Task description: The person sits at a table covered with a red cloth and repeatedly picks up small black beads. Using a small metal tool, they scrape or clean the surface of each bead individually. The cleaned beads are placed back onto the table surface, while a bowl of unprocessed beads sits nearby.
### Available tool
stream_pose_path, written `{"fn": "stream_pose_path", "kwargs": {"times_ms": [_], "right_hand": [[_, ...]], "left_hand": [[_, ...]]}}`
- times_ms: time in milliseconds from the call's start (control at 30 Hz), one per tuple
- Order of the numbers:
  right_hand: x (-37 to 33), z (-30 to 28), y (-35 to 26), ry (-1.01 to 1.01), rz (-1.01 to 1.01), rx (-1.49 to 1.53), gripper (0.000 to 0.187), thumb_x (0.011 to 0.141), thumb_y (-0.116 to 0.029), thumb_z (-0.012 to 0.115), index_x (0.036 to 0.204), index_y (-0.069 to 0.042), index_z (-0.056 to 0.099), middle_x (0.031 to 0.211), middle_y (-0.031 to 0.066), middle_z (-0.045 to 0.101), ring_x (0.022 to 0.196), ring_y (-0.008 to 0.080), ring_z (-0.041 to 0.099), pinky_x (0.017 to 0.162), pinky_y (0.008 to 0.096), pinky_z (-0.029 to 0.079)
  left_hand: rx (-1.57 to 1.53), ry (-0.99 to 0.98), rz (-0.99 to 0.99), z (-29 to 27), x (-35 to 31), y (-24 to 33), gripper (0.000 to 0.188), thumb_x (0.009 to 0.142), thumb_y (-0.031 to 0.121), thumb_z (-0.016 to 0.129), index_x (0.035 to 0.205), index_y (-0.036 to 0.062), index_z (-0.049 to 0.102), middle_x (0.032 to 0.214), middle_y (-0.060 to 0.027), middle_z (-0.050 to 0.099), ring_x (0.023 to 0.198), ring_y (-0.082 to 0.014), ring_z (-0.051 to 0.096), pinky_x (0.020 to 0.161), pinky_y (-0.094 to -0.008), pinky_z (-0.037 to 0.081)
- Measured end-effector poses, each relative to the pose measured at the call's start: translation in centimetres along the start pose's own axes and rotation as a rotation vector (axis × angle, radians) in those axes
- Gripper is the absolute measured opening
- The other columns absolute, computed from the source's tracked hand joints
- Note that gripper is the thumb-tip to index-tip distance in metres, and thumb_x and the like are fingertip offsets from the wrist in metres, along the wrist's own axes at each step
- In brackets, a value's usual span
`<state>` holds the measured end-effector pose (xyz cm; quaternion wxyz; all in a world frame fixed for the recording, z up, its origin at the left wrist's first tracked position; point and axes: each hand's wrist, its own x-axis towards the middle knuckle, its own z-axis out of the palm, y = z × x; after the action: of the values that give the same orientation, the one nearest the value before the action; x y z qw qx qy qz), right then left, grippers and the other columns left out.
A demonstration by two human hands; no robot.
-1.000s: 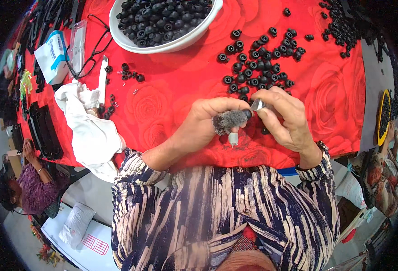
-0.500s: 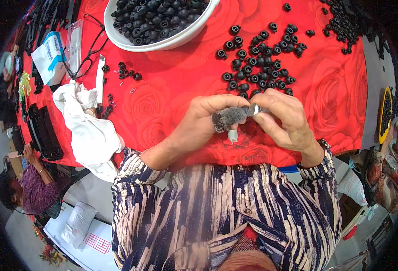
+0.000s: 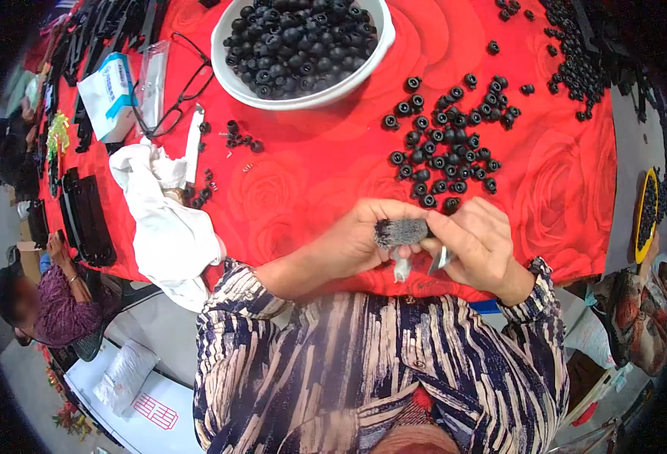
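Observation:
Over the near part of the table, my left hand [image 3: 363, 238] is closed around a short, brush-like piece [image 3: 403, 232] with dense grey bristles and a dark end. My right hand [image 3: 478, 246] is closed at the piece's right end, thumb and fingers against it. A shiny metal blade [image 3: 441, 259] sticks out below the right fingers; its other end is hidden in that hand. A small white wrapped bit [image 3: 401, 269] shows beneath the left fingers, and I cannot tell whether it is on a finger or on the piece. Several round black plastic parts [image 3: 438, 163] lie just beyond my hands.
A white bowl [image 3: 303, 101] full of black parts stands at the back. A white cloth [image 3: 174, 246], eyeglasses [image 3: 168, 121] and a blue-and-white packet [image 3: 110, 98] lie left on the red tablecloth [image 3: 303, 181]. More black parts [image 3: 579, 68] are heaped far right. Another person [image 3: 61, 303] sits at left.
The brush-like piece has turned, so its bristles now face up more plainly. My right hand has shifted against its end, and the blade now points downward. The whole view has shifted slightly.

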<state>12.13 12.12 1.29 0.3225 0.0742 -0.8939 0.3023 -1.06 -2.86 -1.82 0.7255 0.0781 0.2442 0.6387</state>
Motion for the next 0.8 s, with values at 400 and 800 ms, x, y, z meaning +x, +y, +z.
{"fn": "stream_pose_path", "kwargs": {"times_ms": [400, 800], "right_hand": [[0.1, -0.3, -0.4, 0.008, 0.012, 0.003, 0.029, 0.068, 0.003, 0.072, 0.094, 0.002, 0.059, 0.065, 0.007, 0.051, 0.048, 0.0186, 0.047, 0.044, 0.0307, 0.036], [0.9, -0.5, -1.0, -0.051, 0.543, 0.318, 0.021, 0.073, -0.005, 0.071, 0.088, 0.001, 0.059, 0.071, 0.0089, 0.057, 0.057, 0.0145, 0.054, 0.05, 0.0276, 0.04]], "left_hand": [[0.081, 0.087, 0.038, 1.0, 0.2, 1.1, 0.022, 0.085, 0.001, 0.057, 0.107, -0.0006, 0.063, 0.084, -0.0057, 0.064, 0.071, -0.0096, 0.061, 0.06, -0.0211, 0.049], [1.249, 0.218, 0.809, 1.5, 0.4, 1.1, 0.025, 0.074, -0.001, 0.07, 0.099, 0.0005, 0.066, 0.087, -0.0099, 0.065, 0.077, -0.0145, 0.063, 0.066, -0.0272, 0.05]]}}
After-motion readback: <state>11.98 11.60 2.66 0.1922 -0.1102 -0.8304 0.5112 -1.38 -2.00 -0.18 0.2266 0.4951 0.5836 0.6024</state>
